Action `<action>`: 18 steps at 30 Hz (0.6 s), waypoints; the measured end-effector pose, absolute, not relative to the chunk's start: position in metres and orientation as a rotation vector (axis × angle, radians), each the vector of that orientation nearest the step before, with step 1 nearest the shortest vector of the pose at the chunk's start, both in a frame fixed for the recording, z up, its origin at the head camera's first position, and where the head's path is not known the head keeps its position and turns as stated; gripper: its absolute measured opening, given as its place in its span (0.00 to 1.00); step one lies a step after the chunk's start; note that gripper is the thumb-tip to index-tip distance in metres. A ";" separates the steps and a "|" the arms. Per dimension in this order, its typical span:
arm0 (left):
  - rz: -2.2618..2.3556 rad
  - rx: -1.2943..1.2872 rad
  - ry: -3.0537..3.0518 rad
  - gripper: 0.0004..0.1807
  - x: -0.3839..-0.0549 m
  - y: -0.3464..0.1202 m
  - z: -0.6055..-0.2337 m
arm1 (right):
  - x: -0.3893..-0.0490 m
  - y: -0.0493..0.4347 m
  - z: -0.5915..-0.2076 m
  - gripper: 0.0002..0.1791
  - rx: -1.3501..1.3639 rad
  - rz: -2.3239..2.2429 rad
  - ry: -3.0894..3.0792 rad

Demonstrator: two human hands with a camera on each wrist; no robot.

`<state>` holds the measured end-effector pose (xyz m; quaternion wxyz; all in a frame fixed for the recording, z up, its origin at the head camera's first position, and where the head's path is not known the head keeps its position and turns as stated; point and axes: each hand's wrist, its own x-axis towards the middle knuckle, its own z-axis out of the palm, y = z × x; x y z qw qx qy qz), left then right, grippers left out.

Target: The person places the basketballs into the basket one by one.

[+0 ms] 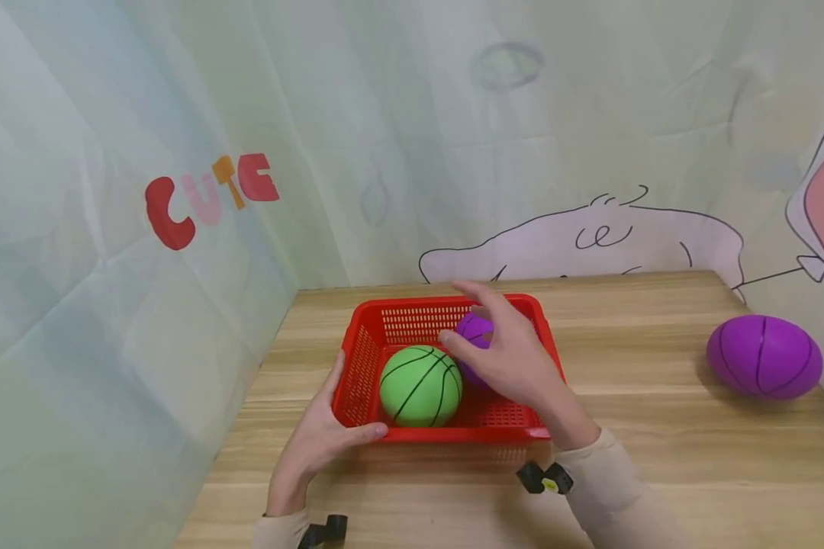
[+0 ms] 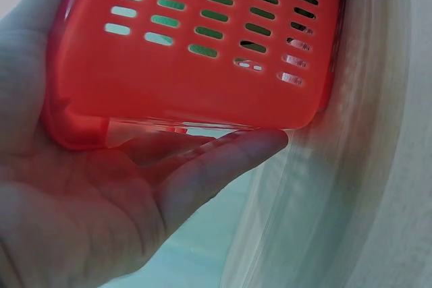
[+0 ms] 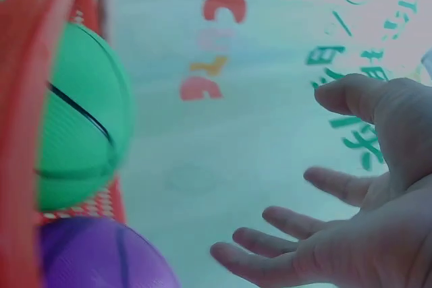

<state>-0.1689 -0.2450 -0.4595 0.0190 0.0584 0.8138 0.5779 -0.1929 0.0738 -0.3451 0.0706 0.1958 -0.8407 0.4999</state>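
A red perforated plastic basket stands on the wooden table. Inside it lie a green ball with black basketball lines and, behind to its right, a purple ball partly hidden by my right hand. My left hand holds the basket's near left corner, thumb along the front rim and fingers against the left side; the left wrist view shows those fingers stretched along the slotted wall. Over the right part of the basket, my right hand hovers with spread fingers, holding nothing.
A second purple ball with black lines rests on the right side of the wooden table. Printed fabric hangs as walls at the back, left and right, with the word "CUTE" on the left.
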 end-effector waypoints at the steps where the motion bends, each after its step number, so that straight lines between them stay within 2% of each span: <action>1: 1.795 0.182 2.527 0.77 -0.169 -0.245 -0.460 | -0.193 0.079 -0.342 0.42 0.569 1.523 -2.510; 11: 1.825 0.174 2.492 0.76 -0.168 -0.243 -0.463 | -0.191 0.140 -0.314 0.57 0.352 1.608 -2.422; 18: 1.809 0.189 2.514 0.75 -0.169 -0.244 -0.461 | -0.191 0.181 -0.308 0.59 0.359 1.657 -2.299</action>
